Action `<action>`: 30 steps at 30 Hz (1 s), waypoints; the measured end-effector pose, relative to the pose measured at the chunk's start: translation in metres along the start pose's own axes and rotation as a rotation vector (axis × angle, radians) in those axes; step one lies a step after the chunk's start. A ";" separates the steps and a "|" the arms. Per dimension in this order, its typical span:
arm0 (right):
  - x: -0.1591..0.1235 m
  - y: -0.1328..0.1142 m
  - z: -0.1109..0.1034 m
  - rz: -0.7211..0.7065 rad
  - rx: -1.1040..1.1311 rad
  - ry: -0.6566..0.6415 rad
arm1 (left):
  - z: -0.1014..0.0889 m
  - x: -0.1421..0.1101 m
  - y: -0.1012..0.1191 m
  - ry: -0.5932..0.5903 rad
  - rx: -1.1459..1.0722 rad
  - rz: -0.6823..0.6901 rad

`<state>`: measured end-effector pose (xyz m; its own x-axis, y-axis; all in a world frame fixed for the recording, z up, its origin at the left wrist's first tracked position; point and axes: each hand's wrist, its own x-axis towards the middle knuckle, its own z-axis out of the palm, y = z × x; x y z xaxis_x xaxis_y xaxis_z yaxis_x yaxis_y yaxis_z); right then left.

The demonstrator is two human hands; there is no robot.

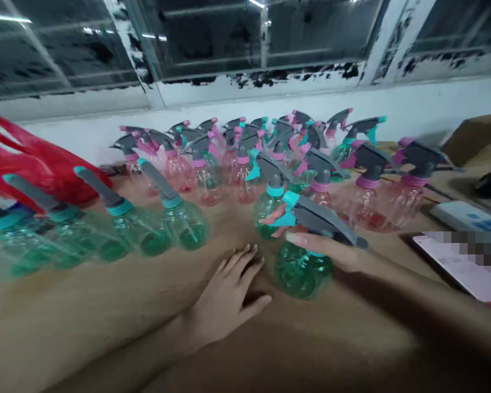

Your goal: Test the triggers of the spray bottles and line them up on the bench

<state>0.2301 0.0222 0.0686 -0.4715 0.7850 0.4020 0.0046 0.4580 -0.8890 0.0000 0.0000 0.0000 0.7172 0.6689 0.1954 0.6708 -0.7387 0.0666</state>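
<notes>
My right hand (331,248) is wrapped round the neck of a green spray bottle (300,267) with a grey head and teal trigger; the bottle stands on the brown table (106,327), tilted a little. My left hand (229,292) lies flat on the table just left of that bottle, fingers stretched out and holding nothing. Behind them stands another green bottle (270,204).
Several pink and green spray bottles (245,158) crowd the table's far side under a window. Green bottles (147,224) lie in a row at the left. A red plastic bag (33,158) sits far left. Papers and a flat device (466,240) lie at the right.
</notes>
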 end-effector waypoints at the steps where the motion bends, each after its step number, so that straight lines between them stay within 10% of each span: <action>1: -0.001 -0.001 -0.001 0.006 -0.005 0.006 | -0.001 0.000 0.000 -0.008 -0.005 0.001; 30: -0.024 -0.002 -0.009 0.151 -0.015 0.082 | -0.004 0.002 0.000 -0.019 -0.059 0.008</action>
<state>0.2492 0.0064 0.0632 -0.3905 0.8764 0.2817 0.0828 0.3382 -0.9374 0.0004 0.0006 0.0046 0.7262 0.6643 0.1772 0.6533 -0.7470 0.1232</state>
